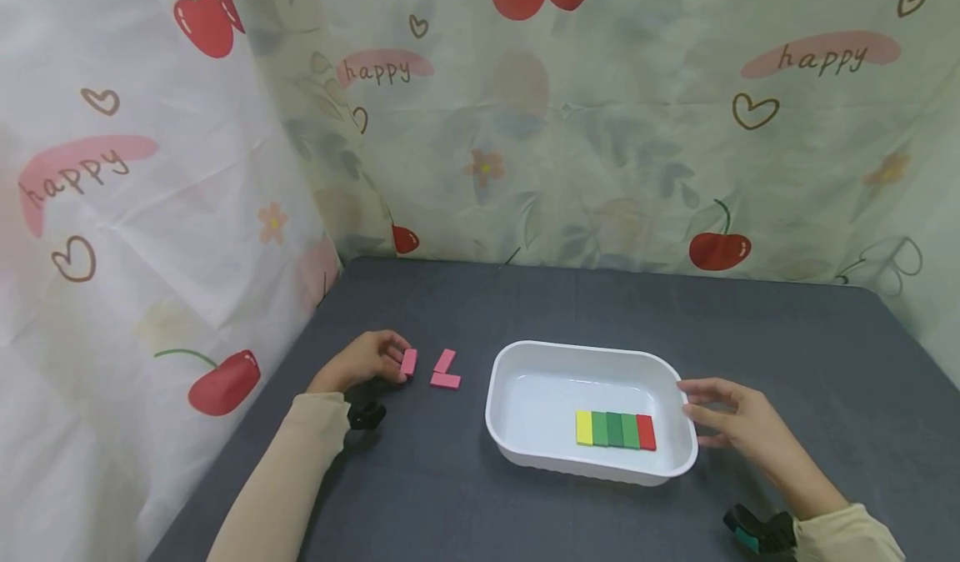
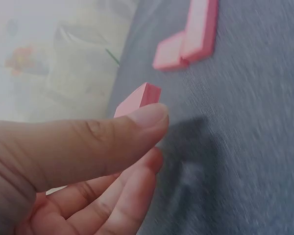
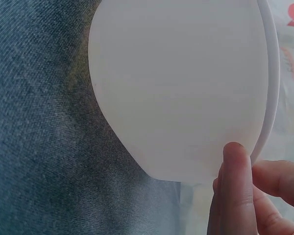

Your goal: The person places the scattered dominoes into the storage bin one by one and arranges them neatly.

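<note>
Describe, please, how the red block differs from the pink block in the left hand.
The red block lies inside the tray; the pink block is outside it. No hand touches the red block, while the left hand pinches the pink block. Their colours differ: one red, the other pink. Both are small, flat-sided and oblong.

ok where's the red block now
In the head view, the red block lies inside the white tray, at the right end of the row beside a green block, on the side nearest the right hand.
</note>
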The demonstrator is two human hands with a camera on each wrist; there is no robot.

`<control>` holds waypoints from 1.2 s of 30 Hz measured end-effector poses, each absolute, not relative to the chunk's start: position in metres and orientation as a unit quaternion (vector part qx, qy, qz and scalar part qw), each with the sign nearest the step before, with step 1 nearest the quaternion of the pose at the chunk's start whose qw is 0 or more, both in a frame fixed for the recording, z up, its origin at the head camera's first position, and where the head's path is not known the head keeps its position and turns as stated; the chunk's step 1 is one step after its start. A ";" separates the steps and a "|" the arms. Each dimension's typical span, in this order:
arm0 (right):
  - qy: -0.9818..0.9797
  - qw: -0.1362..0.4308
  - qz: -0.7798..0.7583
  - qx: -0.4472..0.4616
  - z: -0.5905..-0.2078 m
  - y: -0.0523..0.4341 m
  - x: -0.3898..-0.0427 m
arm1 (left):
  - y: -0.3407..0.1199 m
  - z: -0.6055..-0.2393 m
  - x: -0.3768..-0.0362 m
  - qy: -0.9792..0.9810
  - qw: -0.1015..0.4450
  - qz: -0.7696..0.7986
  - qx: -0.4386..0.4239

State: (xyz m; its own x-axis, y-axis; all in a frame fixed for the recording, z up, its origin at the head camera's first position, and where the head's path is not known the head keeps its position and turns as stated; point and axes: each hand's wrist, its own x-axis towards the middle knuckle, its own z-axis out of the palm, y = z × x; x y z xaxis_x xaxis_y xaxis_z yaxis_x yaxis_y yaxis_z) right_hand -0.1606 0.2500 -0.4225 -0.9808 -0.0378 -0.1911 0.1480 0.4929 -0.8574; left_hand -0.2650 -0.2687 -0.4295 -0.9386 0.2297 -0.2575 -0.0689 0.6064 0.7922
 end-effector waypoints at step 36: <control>0.859 0.095 -0.501 0.039 -0.421 0.249 -0.161 | -0.130 -0.381 -0.205 0.824 0.188 0.514 0.150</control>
